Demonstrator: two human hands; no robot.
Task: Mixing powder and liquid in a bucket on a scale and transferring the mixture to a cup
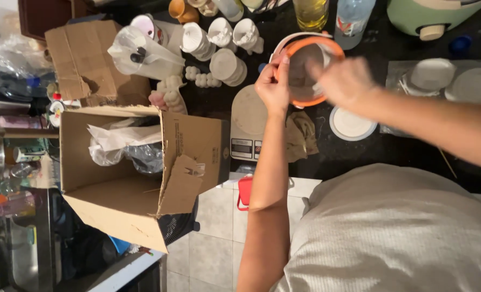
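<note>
Far on the desk (359, 157), my left hand (273, 89) fingers pinch the orange-rimmed bowl (305, 70); right hand (344, 81) blurred, grip unclear; fast stirring may tip it.

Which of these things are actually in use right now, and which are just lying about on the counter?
In use:
left hand gripping the rim of the orange-rimmed bowl
right hand, blurred, at the bowl

Lying about:
kitchen scale
crumpled cloth
white lid
open cardboard box
white moulded figures

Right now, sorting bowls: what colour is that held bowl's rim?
Orange rim; head view shows it.
</note>
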